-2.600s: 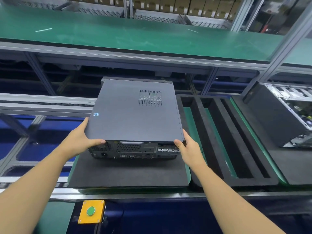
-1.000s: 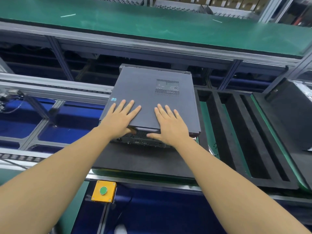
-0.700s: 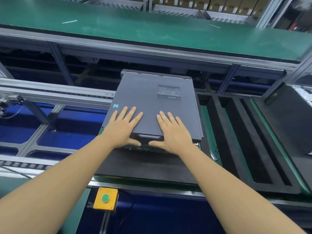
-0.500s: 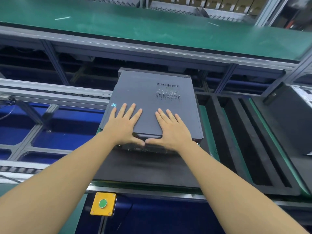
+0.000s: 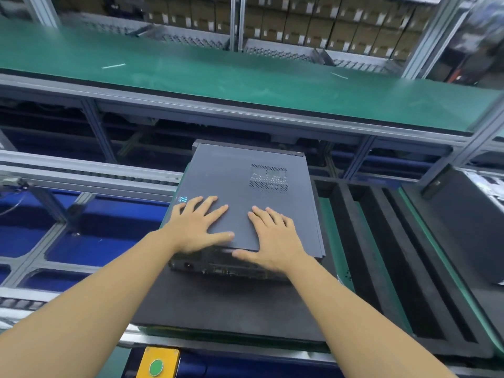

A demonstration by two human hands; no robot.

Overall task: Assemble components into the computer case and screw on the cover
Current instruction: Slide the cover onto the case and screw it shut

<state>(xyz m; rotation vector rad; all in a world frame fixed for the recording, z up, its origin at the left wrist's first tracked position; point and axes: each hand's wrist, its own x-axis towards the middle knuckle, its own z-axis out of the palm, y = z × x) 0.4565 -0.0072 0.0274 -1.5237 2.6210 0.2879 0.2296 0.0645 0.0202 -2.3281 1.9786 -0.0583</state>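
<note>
Computer case lies flat on black foam pad — left hand and right hand press its cover, fingers spread flat; blue sticker illegible

A factory assembly line under bright, even light. A long shelf with a green mat runs across the whole width at the far side, carried on a grey aluminium frame with slanted uprights. Behind it stand metal racks packed with rows of brown cardboard boxes. On the left a grey roller conveyor rail runs sideways, with deep blue panels showing through the open frame below it. In the middle a flat black foam mat lies on the green worktop. Just right of it is a black foam tray with long, narrow slots. At the near edge sits a yellow box with a round green button.
</note>
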